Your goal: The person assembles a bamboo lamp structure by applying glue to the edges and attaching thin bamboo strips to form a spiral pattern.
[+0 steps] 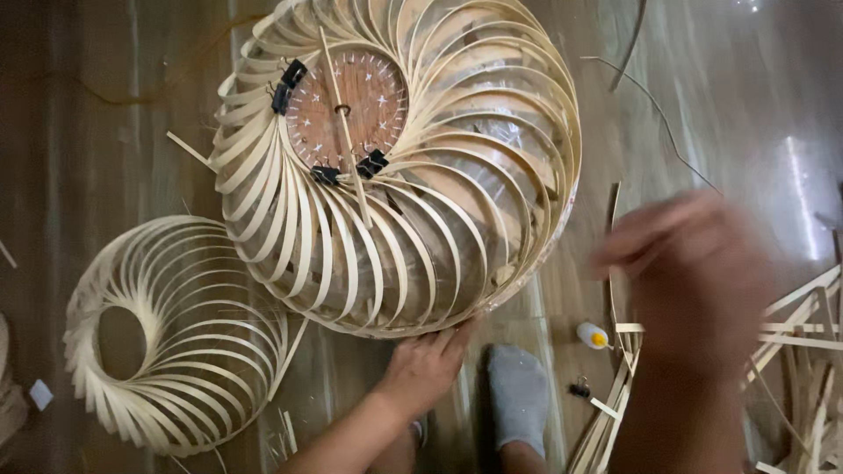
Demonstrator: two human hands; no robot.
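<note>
A large round lampshade of curved bamboo strips [421,193] lies on the wooden floor, with a brown wooden disc [351,105] at its centre. Black binder clips [288,83] pinch strips at the disc's rim. A loose stick [347,132] lies across the disc. My left hand [426,369] rests against the shade's near lower edge, fingers spread, holding nothing. My right hand [694,272] is blurred in motion to the right of the shade, above loose strips; whether it holds anything is unclear.
A smaller bamboo strip shade [167,333] lies at the lower left. Loose bamboo strips [799,325] pile at the right. A small glue bottle with a yellow cap [594,335] and a black clip [580,388] lie near my grey-socked foot [520,395].
</note>
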